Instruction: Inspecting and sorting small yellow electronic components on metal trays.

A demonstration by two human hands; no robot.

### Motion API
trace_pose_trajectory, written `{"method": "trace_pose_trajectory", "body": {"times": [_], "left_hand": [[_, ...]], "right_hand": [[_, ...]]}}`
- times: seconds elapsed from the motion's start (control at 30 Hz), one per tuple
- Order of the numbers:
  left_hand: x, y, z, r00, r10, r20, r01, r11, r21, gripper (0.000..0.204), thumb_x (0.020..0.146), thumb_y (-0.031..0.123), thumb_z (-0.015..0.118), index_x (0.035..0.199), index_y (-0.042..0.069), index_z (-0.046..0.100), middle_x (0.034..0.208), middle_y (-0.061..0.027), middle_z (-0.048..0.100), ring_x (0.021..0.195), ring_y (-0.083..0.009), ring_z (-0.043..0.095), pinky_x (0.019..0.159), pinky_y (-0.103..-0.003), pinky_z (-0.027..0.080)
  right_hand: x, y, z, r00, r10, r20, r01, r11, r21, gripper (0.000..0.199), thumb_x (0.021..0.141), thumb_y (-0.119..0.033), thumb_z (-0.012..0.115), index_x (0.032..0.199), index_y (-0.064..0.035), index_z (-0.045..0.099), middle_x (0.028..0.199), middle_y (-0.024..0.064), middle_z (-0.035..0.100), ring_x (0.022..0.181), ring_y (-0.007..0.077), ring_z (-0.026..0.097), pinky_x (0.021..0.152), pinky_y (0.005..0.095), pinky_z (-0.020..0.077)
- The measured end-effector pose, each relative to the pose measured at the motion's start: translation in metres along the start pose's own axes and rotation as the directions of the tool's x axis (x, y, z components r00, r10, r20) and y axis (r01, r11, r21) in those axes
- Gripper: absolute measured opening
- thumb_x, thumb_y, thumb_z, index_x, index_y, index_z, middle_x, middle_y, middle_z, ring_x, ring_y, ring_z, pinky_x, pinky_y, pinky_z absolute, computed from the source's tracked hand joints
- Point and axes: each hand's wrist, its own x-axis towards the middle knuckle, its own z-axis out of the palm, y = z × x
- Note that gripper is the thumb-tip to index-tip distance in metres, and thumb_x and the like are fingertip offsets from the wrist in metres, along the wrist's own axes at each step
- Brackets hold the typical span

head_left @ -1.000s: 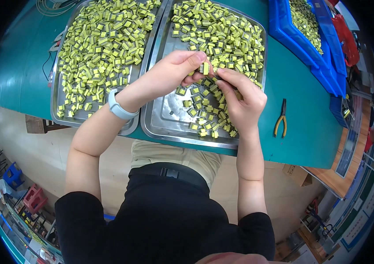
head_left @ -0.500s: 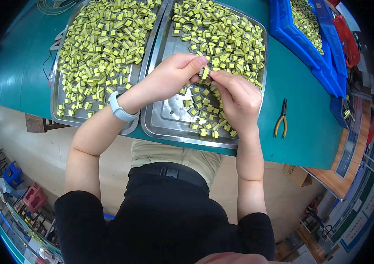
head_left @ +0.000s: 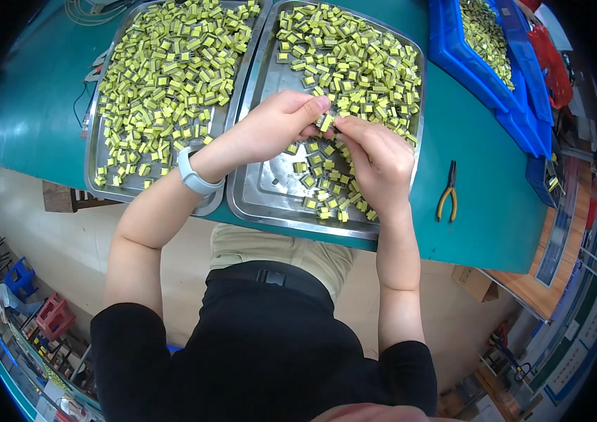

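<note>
Above the right-hand metal tray [head_left: 260, 184], I hold one small yellow-taped transformer [head_left: 326, 124] between my two hands. My left hand [head_left: 290, 121] pinches it between thumb and fingers. My right hand [head_left: 381, 156] is closed, with thumb and forefinger pinched at the part's right edge; its other fingers are curled in. Many similar yellow transformers [head_left: 365, 60] lie heaped in the far part of this tray, and a looser group [head_left: 323, 179] lies under my hands. My right hand hides some of them.
Another metal tray [head_left: 92, 158] full of the same parts stands to the left. Pliers with yellow handles [head_left: 447, 197] lie on the green table [head_left: 481, 225] at right. Blue bins [head_left: 478, 74] holding more parts stand at the far right, beside a red bag [head_left: 553, 67].
Both hands have shifted slightly toward me, and the transformer between them sits at a different tilt. The trays and pliers stay in place.
</note>
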Motion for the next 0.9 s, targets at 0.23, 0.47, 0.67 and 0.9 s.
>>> {"method": "trace_pose_trajectory", "body": {"times": [0.23, 0.47, 0.67, 0.9], "left_hand": [[0.0, 0.004, -0.006, 0.996, -0.048, -0.073, 0.056, 0.992, 0.112, 0.041, 0.104, 0.035, 0.041, 0.092, 0.003, 0.064, 0.073, 0.0047, 0.055, 0.061, -0.0045, 0.039, 0.054, -0.021, 0.034], [-0.013, 0.031, -0.071, 0.6, 0.689, -0.406, 0.257, 0.314, 0.914, 0.023, 0.095, 0.022, 0.052, 0.102, 0.004, 0.065, 0.093, -0.0195, 0.067, 0.087, -0.0357, 0.063, 0.076, -0.047, 0.048], [-0.05, 0.088, -0.064, 0.518, 0.784, -0.343, 0.11, 0.337, 0.935, 0.025, 0.093, 0.022, 0.058, 0.11, 0.005, 0.065, 0.105, -0.0147, 0.066, 0.095, -0.0288, 0.062, 0.088, -0.037, 0.048], [-0.204, 0.178, 0.041, 0.374, 0.914, 0.159, -0.72, 0.178, 0.671, 0.023, 0.097, 0.018, 0.043, 0.104, 0.005, 0.062, 0.092, -0.0101, 0.066, 0.085, -0.0239, 0.06, 0.084, -0.036, 0.046]], "right_hand": [[0.0, -0.001, -0.004, 0.999, 0.053, -0.002, -0.053, 0.999, 0.009, 0.02, 0.076, 0.006, 0.07, 0.096, 0.0009, 0.069, 0.089, 0.0119, 0.071, 0.083, 0.0232, 0.071, 0.071, 0.0292, 0.0547], [0.011, -0.014, -0.044, 0.801, 0.593, -0.081, -0.346, 0.57, 0.745, 0.034, 0.1, -0.018, 0.052, 0.124, 0.0061, 0.053, 0.076, -0.002, 0.049, 0.055, 0.002, 0.036, 0.046, 0.0179, 0.0259], [0.005, -0.088, -0.169, 0.787, 0.338, -0.515, -0.012, 0.844, 0.535, 0.058, 0.09, -0.031, 0.066, 0.129, 0.0083, 0.047, 0.07, -0.0043, 0.038, 0.049, 0.0014, 0.026, 0.043, 0.0187, 0.0199], [0.012, -0.199, -0.218, 0.555, -0.437, -0.708, 0.71, 0.693, 0.129, 0.062, 0.092, -0.036, 0.059, 0.143, -0.0083, 0.039, 0.087, 0.0, 0.039, 0.05, 0.0082, 0.028, 0.049, 0.0228, 0.029]]}}
